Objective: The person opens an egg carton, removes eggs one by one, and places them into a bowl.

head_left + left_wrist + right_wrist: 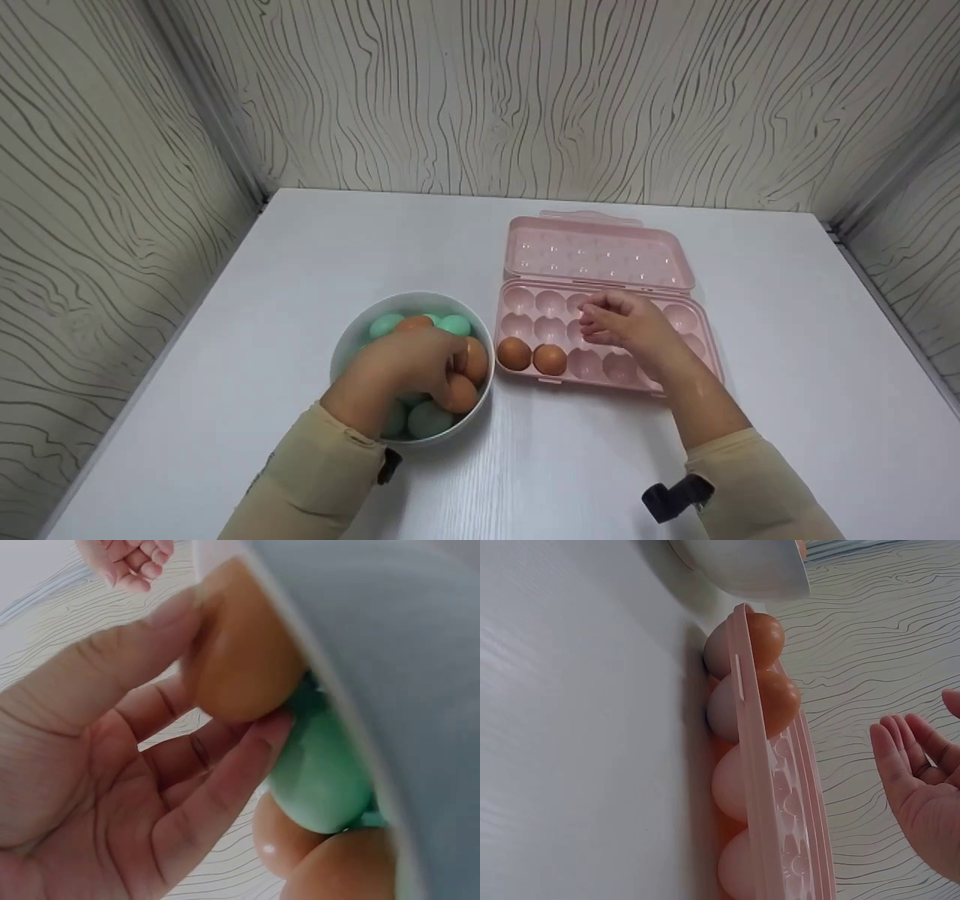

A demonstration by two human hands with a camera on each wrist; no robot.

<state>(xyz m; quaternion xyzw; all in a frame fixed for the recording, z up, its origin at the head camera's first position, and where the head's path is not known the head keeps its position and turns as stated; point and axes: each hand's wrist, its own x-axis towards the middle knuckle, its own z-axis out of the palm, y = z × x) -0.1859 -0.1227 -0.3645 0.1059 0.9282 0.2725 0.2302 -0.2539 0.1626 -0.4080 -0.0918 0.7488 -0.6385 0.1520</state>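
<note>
My left hand reaches into a white bowl filled with brown and green eggs. Its thumb and fingers pinch a brown egg by the bowl's wall, and one fingertip lies against a green egg. My right hand hovers over a pink egg tray, fingers loosely bent and holding nothing. Two brown eggs, one in the front left corner and one beside it, sit in the tray's front row. In the right wrist view, the right hand appears beyond the tray's edge.
The tray's lid lies folded back behind it, toward the rear of the white table. Patterned walls enclose the back and both sides. The bowl stands close to the tray's left end.
</note>
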